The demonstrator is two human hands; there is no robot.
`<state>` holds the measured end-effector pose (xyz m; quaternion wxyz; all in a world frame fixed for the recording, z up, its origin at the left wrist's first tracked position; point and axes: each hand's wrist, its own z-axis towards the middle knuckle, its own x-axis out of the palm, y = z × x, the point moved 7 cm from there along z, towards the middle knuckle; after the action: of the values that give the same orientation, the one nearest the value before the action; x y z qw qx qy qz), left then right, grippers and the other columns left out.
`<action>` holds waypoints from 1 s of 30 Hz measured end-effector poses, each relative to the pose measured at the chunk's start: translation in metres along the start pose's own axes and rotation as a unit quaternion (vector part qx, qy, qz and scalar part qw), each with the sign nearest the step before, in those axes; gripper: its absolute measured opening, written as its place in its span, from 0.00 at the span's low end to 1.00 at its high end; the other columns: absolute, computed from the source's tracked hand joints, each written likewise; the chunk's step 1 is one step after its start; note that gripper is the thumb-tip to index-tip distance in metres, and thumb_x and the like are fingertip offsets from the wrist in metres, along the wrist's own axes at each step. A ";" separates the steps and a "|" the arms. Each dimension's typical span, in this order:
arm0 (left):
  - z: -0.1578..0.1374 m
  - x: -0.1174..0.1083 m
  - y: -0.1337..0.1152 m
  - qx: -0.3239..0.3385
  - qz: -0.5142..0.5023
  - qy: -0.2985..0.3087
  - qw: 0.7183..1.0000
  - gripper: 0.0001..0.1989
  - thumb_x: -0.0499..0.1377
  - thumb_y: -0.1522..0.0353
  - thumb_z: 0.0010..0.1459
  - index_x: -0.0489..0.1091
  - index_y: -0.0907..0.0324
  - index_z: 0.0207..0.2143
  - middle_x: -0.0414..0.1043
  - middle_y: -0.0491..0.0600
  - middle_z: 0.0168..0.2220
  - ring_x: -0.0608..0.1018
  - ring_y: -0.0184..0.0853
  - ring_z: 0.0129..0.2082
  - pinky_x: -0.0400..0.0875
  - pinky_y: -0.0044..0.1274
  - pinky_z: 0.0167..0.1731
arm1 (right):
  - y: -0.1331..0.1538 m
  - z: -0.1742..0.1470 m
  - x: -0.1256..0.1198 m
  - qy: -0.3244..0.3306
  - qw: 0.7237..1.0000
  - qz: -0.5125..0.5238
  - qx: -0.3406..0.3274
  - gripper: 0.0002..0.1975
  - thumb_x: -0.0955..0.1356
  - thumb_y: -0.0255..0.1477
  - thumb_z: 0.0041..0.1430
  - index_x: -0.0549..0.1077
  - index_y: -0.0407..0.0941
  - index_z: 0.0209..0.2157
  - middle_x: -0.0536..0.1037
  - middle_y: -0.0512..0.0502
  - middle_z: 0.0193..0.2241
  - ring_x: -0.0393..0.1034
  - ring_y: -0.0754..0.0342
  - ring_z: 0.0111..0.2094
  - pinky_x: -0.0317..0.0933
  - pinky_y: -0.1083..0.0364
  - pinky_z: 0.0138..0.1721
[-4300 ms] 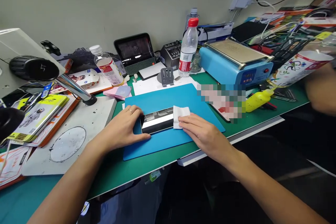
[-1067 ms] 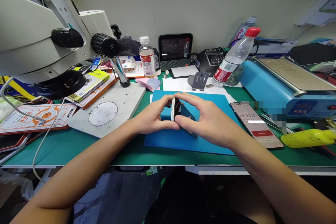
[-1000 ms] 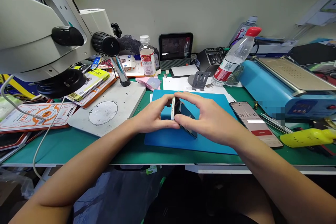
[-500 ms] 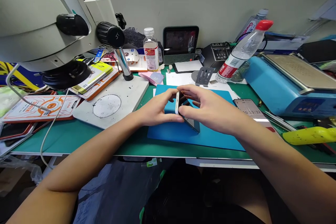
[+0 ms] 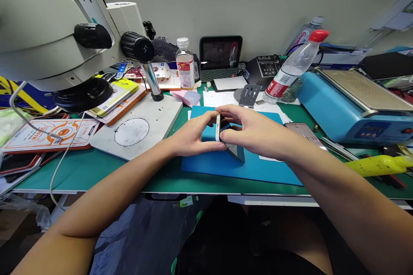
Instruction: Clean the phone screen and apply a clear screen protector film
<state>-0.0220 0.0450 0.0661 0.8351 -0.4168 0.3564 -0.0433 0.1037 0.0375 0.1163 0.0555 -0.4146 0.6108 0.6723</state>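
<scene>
A smartphone (image 5: 235, 151) is held tilted on its edge above a blue mat (image 5: 206, 164), its pale silver edge facing left and a dark glossy face to the right. My left hand (image 5: 192, 136) curves around the silver edge, fingertips at the top and thumb stretched along the bottom. On the other side, my right hand (image 5: 250, 131) grips it with the thumb against the dark face near the silver edge and the fingers over the top. The right hand hides part of the phone.
To the left stands a microscope (image 5: 38, 38) on a white base (image 5: 164, 116). A second phone (image 5: 301, 131) lies by my right forearm, near a yellow tube (image 5: 377, 166). Behind are a red-capped bottle (image 5: 293, 66), a blue heating device (image 5: 335, 107), a smaller bottle (image 5: 185, 66) and a screen (image 5: 220, 51).
The view has shifted slightly. Both hands keep nearly the same grip on the smartphone, and my right forearm covers more of the second phone.
</scene>
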 end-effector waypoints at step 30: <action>0.000 -0.001 0.001 0.012 -0.009 -0.010 1.000 0.33 0.65 0.49 0.59 0.62 0.56 0.58 0.73 0.57 0.56 0.77 0.49 0.56 0.72 0.39 0.56 | 0.001 0.006 0.000 -0.001 0.999 -0.044 -0.008 0.18 0.70 0.28 0.54 0.76 0.50 0.48 0.82 0.44 0.42 0.76 0.38 0.50 0.71 0.43 0.50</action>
<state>-0.0230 0.0456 0.0658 0.8431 -0.4101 0.3440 -0.0514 0.1003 0.0424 0.1162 0.0820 -0.4407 0.5863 0.6748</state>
